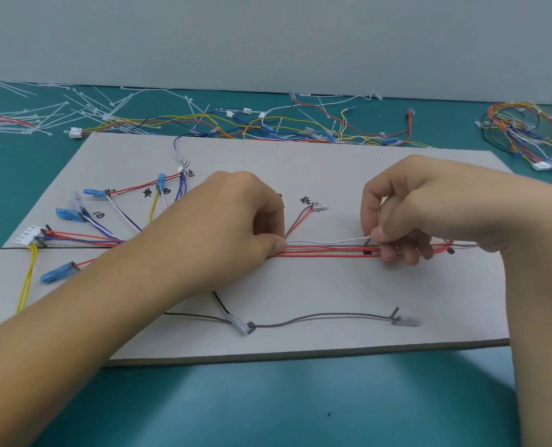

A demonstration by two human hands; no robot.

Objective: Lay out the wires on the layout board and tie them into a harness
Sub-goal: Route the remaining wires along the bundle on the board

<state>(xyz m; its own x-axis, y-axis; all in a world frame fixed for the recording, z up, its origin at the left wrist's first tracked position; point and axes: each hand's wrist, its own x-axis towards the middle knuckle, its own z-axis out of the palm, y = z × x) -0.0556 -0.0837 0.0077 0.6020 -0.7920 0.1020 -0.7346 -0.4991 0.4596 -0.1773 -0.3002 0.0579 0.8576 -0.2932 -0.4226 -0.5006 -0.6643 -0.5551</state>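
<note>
Wires should stay taut and parallel between the left fingers, pinching them together, and the right fingers, pinching the white wire.

Left hand is curling, thumb tip pinching red wires. Right hand is pinching white wire between thumb and forefinger.
</note>
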